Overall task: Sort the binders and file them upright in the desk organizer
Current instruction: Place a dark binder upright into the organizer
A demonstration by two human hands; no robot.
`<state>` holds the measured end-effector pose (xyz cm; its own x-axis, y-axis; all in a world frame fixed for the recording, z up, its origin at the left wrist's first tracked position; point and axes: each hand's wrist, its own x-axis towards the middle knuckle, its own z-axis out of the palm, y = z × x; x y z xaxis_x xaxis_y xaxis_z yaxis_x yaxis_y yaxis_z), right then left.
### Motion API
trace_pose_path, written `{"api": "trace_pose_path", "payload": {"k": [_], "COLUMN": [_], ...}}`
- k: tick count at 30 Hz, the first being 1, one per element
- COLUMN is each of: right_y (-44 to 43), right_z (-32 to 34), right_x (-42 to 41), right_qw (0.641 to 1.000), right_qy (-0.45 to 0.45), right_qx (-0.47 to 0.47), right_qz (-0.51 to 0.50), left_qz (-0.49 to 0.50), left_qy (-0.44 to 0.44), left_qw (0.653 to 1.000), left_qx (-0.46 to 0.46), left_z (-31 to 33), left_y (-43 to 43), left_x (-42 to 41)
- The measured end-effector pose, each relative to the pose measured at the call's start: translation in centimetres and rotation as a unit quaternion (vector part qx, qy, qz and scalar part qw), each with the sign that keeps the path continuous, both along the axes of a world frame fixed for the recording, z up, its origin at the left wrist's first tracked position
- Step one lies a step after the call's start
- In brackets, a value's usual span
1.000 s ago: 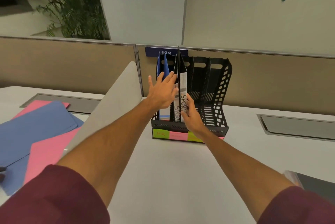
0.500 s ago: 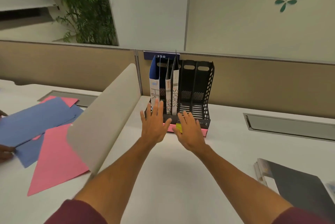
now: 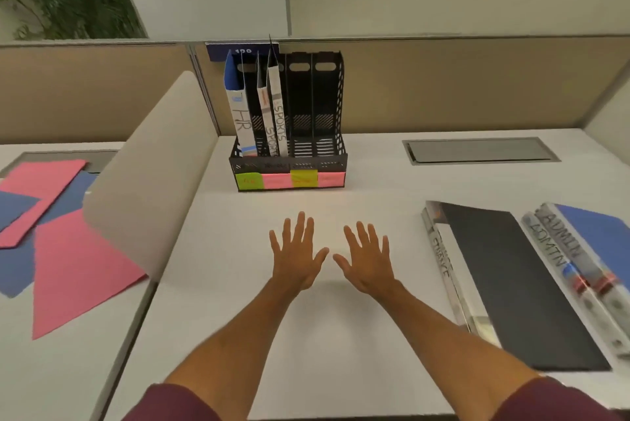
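Head view: both arms reach fwd over the white desk (image 3: 238, 301), dark red sleeves at the bottom edge. L hand (image 3: 296, 253) and R hand (image 3: 366, 258) are side by side, palms down, fingers straight and spread, holding nothing. The thumbs point at each other, close but apart. Can't tell if the palms touch the desk or hover just above it. Both hands are well short of the organizer.

The black mesh desk organizer (image 3: 289, 165) stands at the back of the desk, near the partition, w/ green, pink, yellow and pink sticky labels (image 3: 289, 179) along its front. The HR binder (image 3: 242, 117), white spine w/ blue cover, stands in the leftmost slot, leaning slightly. Two SPORTS binders (image 3: 271, 114) stand just right of it, spines out, touching each other, apparently in the 2nd slot.

On the R side of the desk a black binder (image 3: 511, 284) lies flat; its spine text is too blurred to read. Beside it lie two ADMIN binders (image 3: 562, 260), spines up, one w/ a blue cover.

Past a curved grey divider (image 3: 143, 182) on the L, pink and blue folders (image 3: 75, 270) lie overlapped on the next desk.
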<state>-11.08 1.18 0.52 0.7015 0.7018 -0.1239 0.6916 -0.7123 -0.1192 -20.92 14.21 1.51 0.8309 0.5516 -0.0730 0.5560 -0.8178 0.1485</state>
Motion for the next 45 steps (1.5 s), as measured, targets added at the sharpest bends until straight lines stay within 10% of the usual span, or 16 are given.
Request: {"api": "trace_pose_path", "payload": {"k": [16,29,45], "right_y": [-15.9,-29.7,-30.3], "right_z": [-1.1,-1.8,-4.3], "right_x": [0.9,12.1,14.3], "right_qw": [0.987,0.967,0.951], "right_qy": [0.024,0.092,0.194], "right_qx": [0.021,0.026,-0.007], "right_qz": [-0.155,-0.236,-0.241], "left_qz": [-0.124,-0.044,0.198], "left_qy": [0.016,-0.027,-0.192], "left_qw": [0.991,0.978,0.809], "left_qx": [-0.045,-0.201,-0.518], "left_z": [-1.7,-2.9,-2.7], "left_y": [-12.5,-22.3,-25.8], "left_x": [2.7,12.5,16.1]}}
